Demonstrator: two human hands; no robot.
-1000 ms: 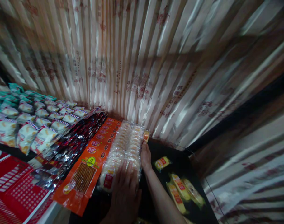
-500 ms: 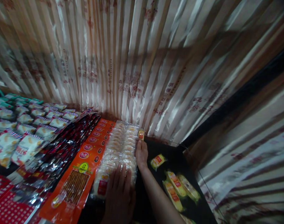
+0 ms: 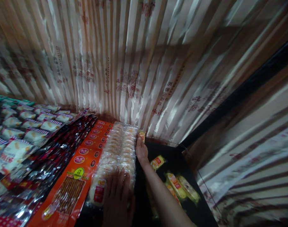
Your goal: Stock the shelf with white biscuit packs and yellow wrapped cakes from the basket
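My left hand (image 3: pixel 119 197) lies palm down with fingers stretched out on the near end of the clear-wrapped pale round crackers (image 3: pixel 120 151), which stand in two long rows. Beside the far right end of these rows, my right hand (image 3: pixel 142 152) has its fingers closed on a small yellow snack packet (image 3: pixel 141 136); its fingertips are partly hidden. More yellow packets with red labels (image 3: pixel 177 186) lie on the black surface (image 3: pixel 155 146), to the right of my right forearm.
Left of the crackers are orange packs of brown sticks (image 3: pixel 70 189), dark shiny packets (image 3: pixel 63 154) and several white snack bags (image 3: pixel 16 154). A pleated printed curtain (image 3: pixel 125 63) hangs behind. A dark pole (image 3: pixel 229 97) slants up at the right.
The view has shifted slightly, so the goods sit further left. My left hand stays flat on the crackers, and my right hand stays at the yellow packet at the far end.
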